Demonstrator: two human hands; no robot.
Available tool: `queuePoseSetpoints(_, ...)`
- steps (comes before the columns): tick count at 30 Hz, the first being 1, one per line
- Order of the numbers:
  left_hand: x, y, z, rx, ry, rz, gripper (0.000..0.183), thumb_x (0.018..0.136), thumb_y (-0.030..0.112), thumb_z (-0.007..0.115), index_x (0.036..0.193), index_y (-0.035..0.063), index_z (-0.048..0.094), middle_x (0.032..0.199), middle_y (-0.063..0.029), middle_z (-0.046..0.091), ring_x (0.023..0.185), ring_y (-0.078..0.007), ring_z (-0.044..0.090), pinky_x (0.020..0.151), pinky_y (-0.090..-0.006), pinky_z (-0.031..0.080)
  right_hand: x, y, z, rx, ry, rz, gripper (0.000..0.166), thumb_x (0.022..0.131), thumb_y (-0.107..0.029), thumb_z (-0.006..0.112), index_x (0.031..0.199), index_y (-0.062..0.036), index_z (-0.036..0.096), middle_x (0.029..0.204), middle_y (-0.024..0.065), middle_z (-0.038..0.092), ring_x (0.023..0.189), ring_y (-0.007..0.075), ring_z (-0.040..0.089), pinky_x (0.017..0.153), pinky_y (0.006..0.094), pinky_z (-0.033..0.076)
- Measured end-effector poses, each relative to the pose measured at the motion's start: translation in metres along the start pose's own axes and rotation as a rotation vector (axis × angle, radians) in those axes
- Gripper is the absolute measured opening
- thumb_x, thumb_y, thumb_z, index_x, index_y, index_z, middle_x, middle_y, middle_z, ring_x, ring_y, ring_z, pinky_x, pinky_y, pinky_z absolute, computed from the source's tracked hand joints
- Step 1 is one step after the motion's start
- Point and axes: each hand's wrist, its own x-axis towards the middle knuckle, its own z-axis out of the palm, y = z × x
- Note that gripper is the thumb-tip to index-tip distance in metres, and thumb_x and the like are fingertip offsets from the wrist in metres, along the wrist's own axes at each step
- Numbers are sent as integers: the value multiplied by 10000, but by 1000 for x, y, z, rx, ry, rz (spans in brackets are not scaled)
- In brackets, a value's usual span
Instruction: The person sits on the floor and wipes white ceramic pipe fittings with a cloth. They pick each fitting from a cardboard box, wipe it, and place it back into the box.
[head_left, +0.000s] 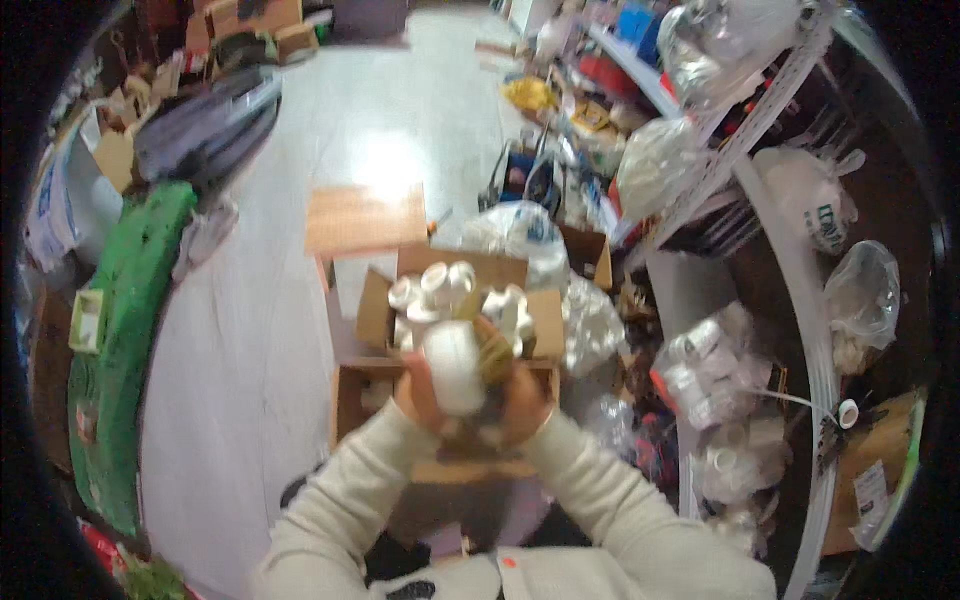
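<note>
My left hand (420, 396) grips a rounded white plastic pipe fitting (453, 367) from its left side, above the near edge of an open cardboard box. On the other side of the fitting, my right hand (523, 396) is closed around a yellowish-brown item (493, 351), too blurred to name. The two held things are close together; whether they touch is unclear. Several more white plastic pipe fittings (429, 296) fill the cardboard box (547, 321), whose flaps are folded out.
A wooden board (366, 219) lies beyond the box at the left. Stuffed plastic bags (592, 322) crowd its right side, next to a metal shelf rack (806, 315) with bagged goods. Far left stands a long green bundle (129, 352). Pale floor (217, 390) stretches between.
</note>
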Motion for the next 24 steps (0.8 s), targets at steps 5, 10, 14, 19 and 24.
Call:
queuePoseSetpoints(5, 9, 9, -10, 508, -58, 27, 765, 806, 639, 272, 1159, -27, 397, 1066, -119, 519, 932, -161, 530, 756, -274, 447, 0, 18, -21, -290, 41, -186, 550, 870, -332, 487, 1279, -12, 304, 1190, 97, 431, 1051, 159, 430, 901, 296, 342)
queuePoseSetpoints(10, 4, -2, 20, 215, 156, 37, 432, 928, 340, 281, 1162, -8, 383, 1054, -113, 511, 919, -180, 524, 778, -319, 449, 7, 28, -25, -522, 153, -364, 389, 845, -257, 547, 1126, 5, 484, 1043, 108, 547, 940, 169, 516, 824, 298, 406)
queuePoseSetpoints(14, -5, 1, 21, 253, 252, -145, 388, 928, 308, 285, 1165, 17, 381, 1065, -108, 492, 919, -208, 518, 803, -340, 441, 3, 13, -10, -566, 197, -299, 315, 842, -234, 553, 1032, 17, 555, 940, 97, 601, 850, 180, 562, 781, 305, 438)
queuePoseSetpoints(19, -2, 12, 23, -419, 236, -215, 448, 922, 391, 266, 1156, 26, 379, 1068, -143, 488, 960, -247, 521, 814, -372, 455, 4, 30, -15, -617, 118, -277, 332, 778, -105, 554, 1108, -64, 538, 1057, 140, 537, 958, 254, 520, 866, 370, 392)
queuePoseSetpoints(24, 5, -10, -17, -299, 232, -170, 416, 900, 368, 353, 1148, 36, 384, 1041, -129, 512, 918, -244, 540, 793, -354, 472, -2, 46, -10, -931, 15, -441, 446, 735, -216, 635, 1156, -148, 505, 1153, 183, 430, 1058, 355, 423, 912, 402, 325)
